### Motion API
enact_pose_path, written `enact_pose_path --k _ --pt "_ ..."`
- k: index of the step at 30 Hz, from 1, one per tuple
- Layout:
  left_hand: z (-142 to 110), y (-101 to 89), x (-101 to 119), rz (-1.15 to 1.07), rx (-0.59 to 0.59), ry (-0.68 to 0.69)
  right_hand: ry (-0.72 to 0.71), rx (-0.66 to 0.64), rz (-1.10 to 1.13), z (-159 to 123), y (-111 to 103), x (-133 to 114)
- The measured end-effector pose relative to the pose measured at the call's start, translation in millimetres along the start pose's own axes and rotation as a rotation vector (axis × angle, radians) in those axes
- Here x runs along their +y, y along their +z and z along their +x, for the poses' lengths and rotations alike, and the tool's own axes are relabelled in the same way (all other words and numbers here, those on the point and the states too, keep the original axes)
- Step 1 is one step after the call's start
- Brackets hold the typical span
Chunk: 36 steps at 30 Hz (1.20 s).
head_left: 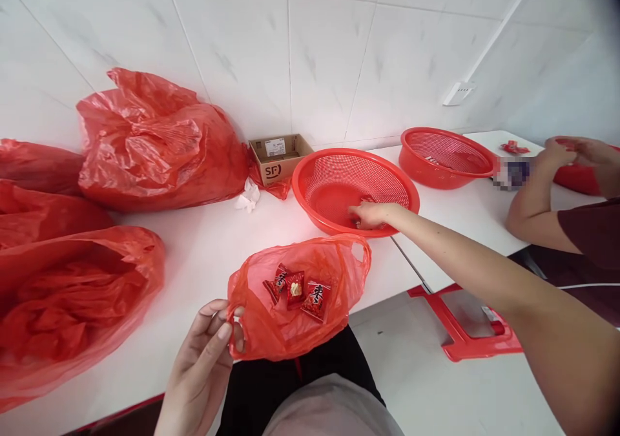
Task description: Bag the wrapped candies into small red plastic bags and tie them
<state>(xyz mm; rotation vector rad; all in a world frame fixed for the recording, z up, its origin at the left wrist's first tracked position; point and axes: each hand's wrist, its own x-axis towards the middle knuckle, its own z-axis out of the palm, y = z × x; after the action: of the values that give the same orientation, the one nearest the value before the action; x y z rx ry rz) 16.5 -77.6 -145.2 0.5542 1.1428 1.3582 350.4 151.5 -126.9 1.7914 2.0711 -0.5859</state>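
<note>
White tabletop (194,274): left hand (196,365) holds a red bag (295,300).

Red plastic carrier bag (295,307): thin, see-through, spread open, one loop handle held in the left hand (198,371). Inside: three red wrapped sweets (296,290), lying close together, gold-and-white print on the wrappers. Round red plastic basket (356,187): mesh sides, solid base, standing on the white surface (203,274); the right hand (371,215) is inside, its fingers (354,211) down at the base beside a red wrapped item (369,199), partly hidden.
</note>
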Motion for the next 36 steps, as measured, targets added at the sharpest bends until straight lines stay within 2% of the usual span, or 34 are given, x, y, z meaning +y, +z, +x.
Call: enact_pose_path --k 3,5,8,10,12,14,16,17,18,20,22,23,24,26,29,33,36 --pt "2.3 0.1 -2.9 -0.012 -0.005 -0.009 0.006 -0.028 0.025 6.4 8.7 -0.2" --pt "4.9 -2.8 -4.5 -0.021 -0.008 -0.013 -0.022 -0.021 0.100 7.4 4.7 0.1" --pt "8.7 -10.3 -6.1 -0.021 -0.009 -0.007 -0.105 0.093 0.256 -0.8 -10.7 -2.1" --pt "10.8 -13.7 -6.5 -0.018 -0.002 -0.003 -0.247 0.227 0.496 -14.4 -20.2 -11.0" --pt "11.9 -13.1 -6.1 -0.017 0.004 -0.006 -0.456 0.290 0.811 -33.6 -23.5 -28.8" --pt "11.9 -8.6 -5.0 -0.023 0.012 -0.010 -0.635 0.221 1.029 -54.5 -19.0 -53.4" --pt "11.2 -2.6 -3.9 -0.032 0.014 -0.008 -0.704 0.096 1.027 -71.7 -9.2 -78.4" --pt "10.7 -0.1 -3.5 -0.036 0.014 -0.005 -0.707 0.077 0.980 -77.0 -4.2 -88.0" --pt "10.3 1.5 -3.2 -0.039 0.010 -0.004 -0.695 0.098 0.918 -79.5 -0.1 -94.4" --pt "9.4 2.0 -2.8 -0.047 0.000 -0.005 -0.632 0.253 0.781 -75.3 2.3 -94.2" --pt "8.1 -0.3 -2.5 -0.057 -0.003 -0.010 -0.508 0.449 0.647 -60.5 -3.3 -76.4" --pt "7.1 -1.8 -2.2 -0.060 -0.001 -0.013 -0.416 0.499 0.565 -50.8 -7.8 -62.6" --pt "5.9 -3.3 -1.7 -0.061 0.005 -0.017 -0.311 0.495 0.456 -40.6 -12.4 -47.1" --pt "3.3 -5.2 -0.9 -0.061 0.021 -0.019 -0.055 0.327 0.195 -21.9 -18.0 -16.5" --pt "0.2 -6.0 -0.7 -0.054 0.018 -0.012 0.104 0.115 0.082 -2.9 -12.1 13.4" --pt "-0.4 -5.2 -2.3 -0.050 0.015 -0.012 0.076 -0.017 0.126 8.0 5.3 20.9" --pt "-0.2 -3.7 -2.0 -0.048 0.023 -0.005 0.002 -0.061 0.228 7.1 1.9 18.3"
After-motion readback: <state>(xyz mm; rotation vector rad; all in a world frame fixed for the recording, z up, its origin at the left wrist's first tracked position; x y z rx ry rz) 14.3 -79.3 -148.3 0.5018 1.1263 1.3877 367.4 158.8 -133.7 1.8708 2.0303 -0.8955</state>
